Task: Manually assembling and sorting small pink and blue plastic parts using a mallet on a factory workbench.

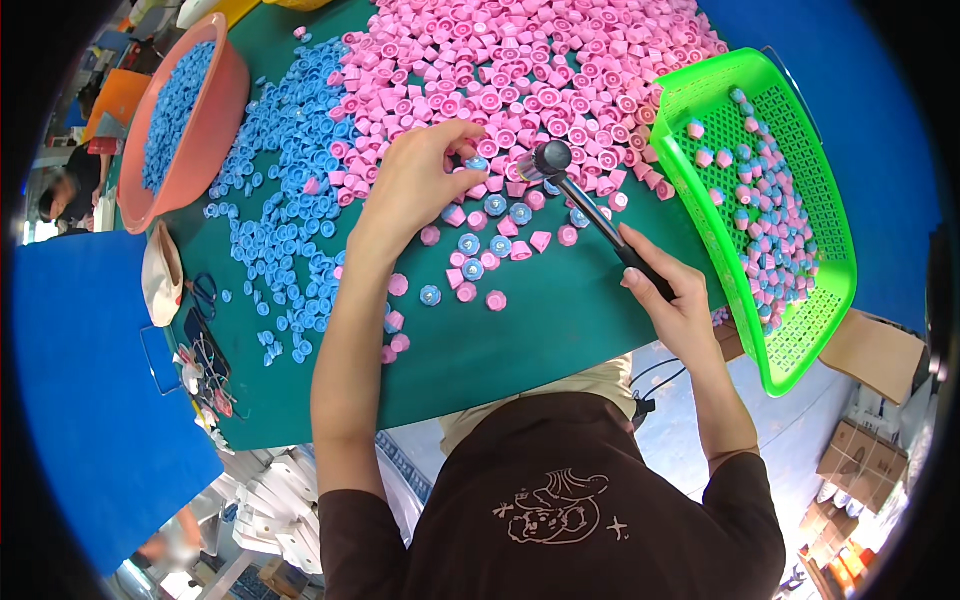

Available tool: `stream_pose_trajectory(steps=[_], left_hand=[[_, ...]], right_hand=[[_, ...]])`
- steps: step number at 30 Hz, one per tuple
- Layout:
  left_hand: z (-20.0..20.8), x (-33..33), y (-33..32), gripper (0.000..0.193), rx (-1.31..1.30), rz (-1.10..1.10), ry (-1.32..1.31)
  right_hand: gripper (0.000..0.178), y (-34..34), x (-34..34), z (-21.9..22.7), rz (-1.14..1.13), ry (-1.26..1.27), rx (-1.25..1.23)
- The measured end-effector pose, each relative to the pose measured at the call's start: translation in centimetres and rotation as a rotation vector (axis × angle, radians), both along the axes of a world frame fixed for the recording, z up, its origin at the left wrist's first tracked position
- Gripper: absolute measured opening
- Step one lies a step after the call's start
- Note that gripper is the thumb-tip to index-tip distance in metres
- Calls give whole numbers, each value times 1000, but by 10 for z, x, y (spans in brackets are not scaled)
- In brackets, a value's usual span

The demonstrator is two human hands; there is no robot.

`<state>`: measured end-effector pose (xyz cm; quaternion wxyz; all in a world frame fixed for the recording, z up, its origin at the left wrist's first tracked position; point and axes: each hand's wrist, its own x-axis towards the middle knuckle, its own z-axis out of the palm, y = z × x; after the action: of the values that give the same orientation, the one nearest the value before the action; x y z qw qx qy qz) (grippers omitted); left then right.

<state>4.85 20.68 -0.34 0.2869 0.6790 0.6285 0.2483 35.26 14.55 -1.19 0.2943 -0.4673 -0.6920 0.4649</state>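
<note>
My left hand (413, 178) is closed in a pinch, thumb and fingertips around a small blue scalloped cap (477, 164); whether a pink piece sits under it is hidden. My right hand (677, 303) grips the black handle of a small mallet (553, 157). The mallet's dark round head hovers just right of the cap, and its handle slants down to my right palm. Below both hands lie several pink cup-shaped pieces (496, 300), along with pink pieces topped by blue caps (521, 213).
Loose pink pieces (520, 60) and blue caps (300, 190) spread across the green table (520, 350). At left stands an orange-pink basin (232, 95) of blue caps, with scissors (203, 290) nearby. A green basket (838, 235) at right holds joined pink-and-blue pieces.
</note>
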Motion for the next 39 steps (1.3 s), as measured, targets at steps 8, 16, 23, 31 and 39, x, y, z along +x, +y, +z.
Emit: stream_pose_trajectory(steps=[8,16,23,31,39], left_hand=[[5,-8,-6,43,0,77,-39],[36,-49,-38,28,192,303,-31],[39,-63,-75,21,121,405,-6],[-3,-54,-103,16,231,139,173],[3,-40,-117,24,195,216,137]], right_hand=[[43,4,-8,3,5,-31,36],[45,19,-42,24,128,-252,326],[44,20,-35,22,64,-27,238],[46,-22,35,3,97,-125,123],[38,-23,44,8,173,-510,499]])
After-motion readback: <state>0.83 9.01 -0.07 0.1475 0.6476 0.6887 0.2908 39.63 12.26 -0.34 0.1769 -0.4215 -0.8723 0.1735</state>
